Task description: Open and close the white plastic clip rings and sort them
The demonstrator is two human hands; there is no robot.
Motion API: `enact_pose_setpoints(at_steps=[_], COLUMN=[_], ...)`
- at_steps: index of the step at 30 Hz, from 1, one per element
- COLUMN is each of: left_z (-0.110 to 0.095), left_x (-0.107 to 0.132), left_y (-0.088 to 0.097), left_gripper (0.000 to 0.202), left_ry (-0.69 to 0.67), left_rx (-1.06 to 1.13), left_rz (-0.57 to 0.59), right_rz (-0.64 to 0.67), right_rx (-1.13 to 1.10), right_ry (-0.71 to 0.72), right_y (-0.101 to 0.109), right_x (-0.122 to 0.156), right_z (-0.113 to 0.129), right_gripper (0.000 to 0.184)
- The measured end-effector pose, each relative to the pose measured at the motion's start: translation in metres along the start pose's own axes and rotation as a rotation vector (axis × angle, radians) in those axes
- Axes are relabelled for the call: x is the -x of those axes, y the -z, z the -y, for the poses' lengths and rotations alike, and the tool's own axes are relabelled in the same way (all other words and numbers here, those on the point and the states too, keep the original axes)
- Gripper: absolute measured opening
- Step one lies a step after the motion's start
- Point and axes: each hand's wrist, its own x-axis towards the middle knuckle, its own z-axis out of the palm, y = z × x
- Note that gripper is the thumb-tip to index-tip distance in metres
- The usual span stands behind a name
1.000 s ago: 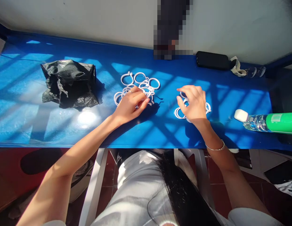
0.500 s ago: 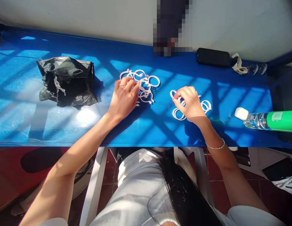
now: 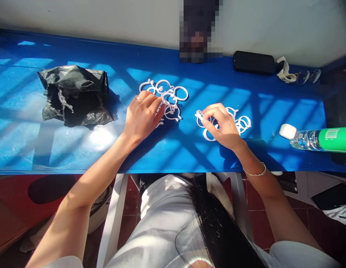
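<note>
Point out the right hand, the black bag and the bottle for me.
Right hand (image 3: pixel 223 125): head view, on the back of the hand.
Black bag (image 3: pixel 77 85): head view, on its crumpled upper part.
Bottle (image 3: pixel 326 139): head view, on its green label.

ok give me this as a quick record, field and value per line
surface: blue table
left hand: over the left pile of white rings, grip hidden
right hand: seems to pinch a white ring at the right pile of white rings
far left: crumpled black bag
far right: bottle, white cap
</note>
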Motion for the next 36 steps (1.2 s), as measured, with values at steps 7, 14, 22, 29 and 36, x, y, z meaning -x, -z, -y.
enact_pose_setpoints(at_steps=[7, 14, 22, 29, 36], left_z=[0.001, -0.018, -0.052, -0.063, -0.065], left_x=[0.002, -0.001, -0.002, -0.004, -0.003], left_y=[0.000, 0.007, 0.004, -0.003, -0.014], left_gripper=[0.021, 0.020, 0.034, 0.051, 0.056], left_ry=[0.022, 0.035, 0.090, 0.386, 0.462], left_rx=[0.095, 0.295, 0.767, 1.296, 1.433], left_rz=[-0.032, -0.013, 0.295, 0.704, 0.828], right_rz=[0.133, 0.205, 0.293, 0.360, 0.427], right_rx=[-0.385, -0.696, -0.763, -0.892, -1.087], right_ry=[-0.154, -0.289, -0.234, -0.240, -0.295], right_y=[-0.004, -0.003, -0.002, -0.009, -0.009], right_x=[0.001, 0.002, -0.002, -0.001, 0.000], right_z=[0.004, 0.003, 0.012, 0.006, 0.011], right_gripper=[0.025, 0.029, 0.033, 0.036, 0.051])
